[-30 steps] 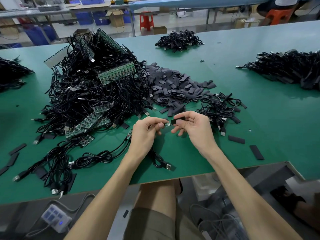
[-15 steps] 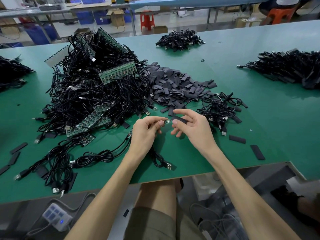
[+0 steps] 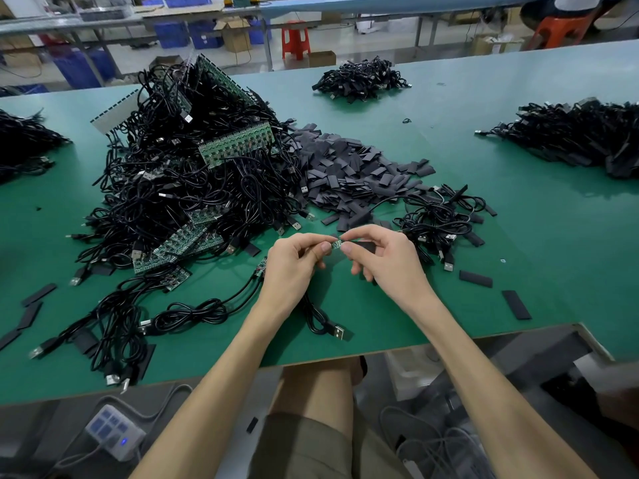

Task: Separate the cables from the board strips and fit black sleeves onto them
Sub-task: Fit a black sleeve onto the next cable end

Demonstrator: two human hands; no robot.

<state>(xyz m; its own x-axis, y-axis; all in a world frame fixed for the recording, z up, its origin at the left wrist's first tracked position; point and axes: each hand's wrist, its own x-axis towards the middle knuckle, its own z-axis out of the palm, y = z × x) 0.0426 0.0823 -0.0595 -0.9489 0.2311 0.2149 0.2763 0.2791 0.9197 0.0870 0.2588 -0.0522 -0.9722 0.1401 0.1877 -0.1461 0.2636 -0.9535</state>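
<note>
My left hand (image 3: 294, 267) pinches the small green board end (image 3: 336, 244) of a black cable (image 3: 320, 319) that trails down to a USB plug by the table's front edge. My right hand (image 3: 387, 261) pinches a flat black sleeve (image 3: 363, 246), whose open end meets the board end between my fingertips. Behind my left hand rises a big tangle of black cables with green board strips (image 3: 235, 146) in it. A heap of loose black sleeves (image 3: 349, 171) lies behind my hands.
The green table (image 3: 553, 236) also carries a small bunch of cables (image 3: 439, 223) right of my hands, larger cable heaps (image 3: 587, 136) at the right, one (image 3: 359, 79) at the back and one at the far left. Stray sleeves (image 3: 475, 279) lie near the front edge.
My right hand has brought the sleeve leftward onto the cable's board end, so the gap between sleeve and board has closed. My left hand has stayed in place.
</note>
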